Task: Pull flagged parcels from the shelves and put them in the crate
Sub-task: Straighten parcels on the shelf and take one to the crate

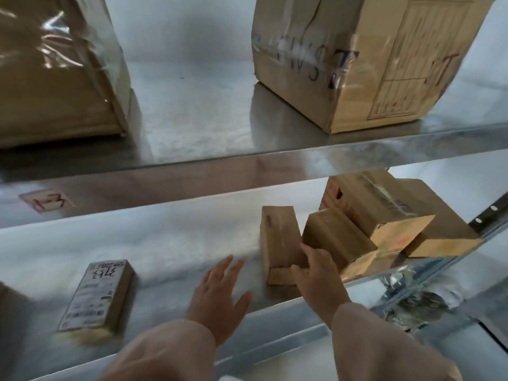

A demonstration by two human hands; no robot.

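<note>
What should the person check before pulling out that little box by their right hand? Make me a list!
1. Left hand free: ok, open and holding nothing.
2. Right hand grip on the small box: cannot tell, touching, fingers blurred.
3. Flag on the small box: cannot tell, no readable mark.
4. Leaning box steady: not ok, tilted against neighbours.
5. Crate nearby: cannot tell, not in view.

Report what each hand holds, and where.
Left hand: nothing, fingers spread. Right hand touches the upright small box at its near lower corner; whether it grips cannot be told.
</note>
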